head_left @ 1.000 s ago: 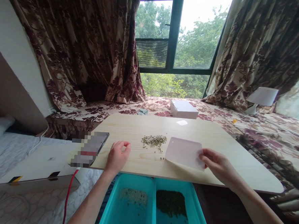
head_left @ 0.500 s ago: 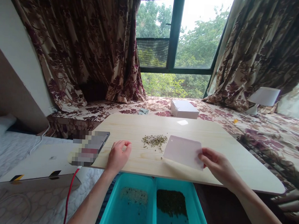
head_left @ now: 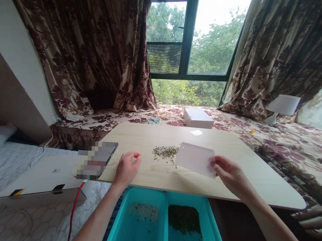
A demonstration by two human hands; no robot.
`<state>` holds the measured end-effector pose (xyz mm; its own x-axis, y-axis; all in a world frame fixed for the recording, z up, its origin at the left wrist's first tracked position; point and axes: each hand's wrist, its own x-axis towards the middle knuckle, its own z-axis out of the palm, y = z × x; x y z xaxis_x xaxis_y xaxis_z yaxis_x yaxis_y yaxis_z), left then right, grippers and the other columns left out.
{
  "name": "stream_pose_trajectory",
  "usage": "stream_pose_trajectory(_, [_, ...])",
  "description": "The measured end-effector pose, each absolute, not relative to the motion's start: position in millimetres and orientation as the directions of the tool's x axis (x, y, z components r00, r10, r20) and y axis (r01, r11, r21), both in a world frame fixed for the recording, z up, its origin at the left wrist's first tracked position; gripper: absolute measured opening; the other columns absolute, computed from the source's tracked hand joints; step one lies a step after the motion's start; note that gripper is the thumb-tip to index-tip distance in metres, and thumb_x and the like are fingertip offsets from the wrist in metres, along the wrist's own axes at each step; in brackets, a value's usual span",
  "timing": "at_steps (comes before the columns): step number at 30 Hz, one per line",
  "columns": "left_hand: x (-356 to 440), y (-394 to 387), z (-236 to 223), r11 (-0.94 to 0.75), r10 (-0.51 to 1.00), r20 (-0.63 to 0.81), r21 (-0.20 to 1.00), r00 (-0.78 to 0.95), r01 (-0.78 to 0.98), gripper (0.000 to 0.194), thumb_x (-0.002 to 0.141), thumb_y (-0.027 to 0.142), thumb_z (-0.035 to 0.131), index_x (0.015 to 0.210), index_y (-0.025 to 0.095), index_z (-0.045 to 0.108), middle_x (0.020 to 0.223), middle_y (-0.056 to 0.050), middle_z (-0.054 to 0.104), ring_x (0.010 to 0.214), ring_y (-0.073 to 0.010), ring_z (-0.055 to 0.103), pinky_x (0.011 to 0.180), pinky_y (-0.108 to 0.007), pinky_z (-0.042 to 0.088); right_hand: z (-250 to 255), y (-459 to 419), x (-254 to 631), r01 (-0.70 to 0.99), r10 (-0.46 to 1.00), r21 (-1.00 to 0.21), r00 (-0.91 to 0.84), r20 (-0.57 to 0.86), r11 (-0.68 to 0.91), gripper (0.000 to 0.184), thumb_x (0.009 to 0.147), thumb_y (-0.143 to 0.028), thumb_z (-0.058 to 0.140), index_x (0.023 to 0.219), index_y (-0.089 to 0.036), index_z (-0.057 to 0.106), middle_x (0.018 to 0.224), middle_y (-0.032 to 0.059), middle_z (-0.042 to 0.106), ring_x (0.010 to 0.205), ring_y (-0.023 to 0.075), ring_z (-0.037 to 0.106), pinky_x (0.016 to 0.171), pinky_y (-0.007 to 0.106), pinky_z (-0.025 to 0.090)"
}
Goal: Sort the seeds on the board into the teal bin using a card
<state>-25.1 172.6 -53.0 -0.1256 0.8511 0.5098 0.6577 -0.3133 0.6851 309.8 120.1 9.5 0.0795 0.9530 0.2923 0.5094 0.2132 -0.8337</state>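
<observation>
In the head view my right hand (head_left: 231, 175) pinches the right edge of a thin white plastic scraper (head_left: 194, 159) with a small hole in one corner. The scraper is tilted over the table, its left edge beside a scattered pile of small greenish beans or seeds (head_left: 165, 152). My left hand (head_left: 127, 168) rests on the table left of the pile, its fingers curled in and nothing visible in them. Below the table's front edge stands a turquoise two-part bin (head_left: 166, 222). Its left compartment holds pale grains with dark specks (head_left: 144, 211); dark green ones (head_left: 184, 218) lie in the right compartment.
A partly blurred phone-like device (head_left: 104, 160) with a red cable (head_left: 75, 206) lies at the left end of the light wooden table (head_left: 138, 137). A white box (head_left: 198, 117) sits on the window seat behind. The lamp (head_left: 283, 105) stands far right.
My right hand has moved the scraper slightly left and away from me, so its left edge is closer to the pile. My left hand stays in place.
</observation>
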Motion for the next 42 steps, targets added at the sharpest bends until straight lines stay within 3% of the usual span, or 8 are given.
stream_pose_trajectory(32, [-25,172,-51,-0.296,0.860,0.493,0.688,-0.128,0.662,0.023,0.079,0.036,0.048,0.078,0.021,0.065,0.087,-0.006,0.068,0.095,-0.0240,0.057,0.088,-0.038,0.044,13,111,316,0.553,0.961,-0.807,0.040,0.275,0.208,0.015,0.073,-0.031,0.053,0.070,-0.018,0.060,0.061,0.0018,0.059,0.056,0.0148,0.054,0.049,0.025,0.045])
stream_pose_trajectory(42, [-25,172,-52,-0.291,0.865,0.487,0.686,-0.124,0.667,0.022,0.079,0.036,0.048,0.078,0.022,0.066,0.088,-0.005,0.068,0.097,-0.0234,0.057,0.089,-0.037,0.044,2,128,305,0.437,0.960,-0.866,0.024,0.280,0.242,0.021,0.074,-0.038,0.056,0.075,-0.017,0.061,0.067,0.0040,0.063,0.060,0.0157,0.057,0.050,0.026,0.047])
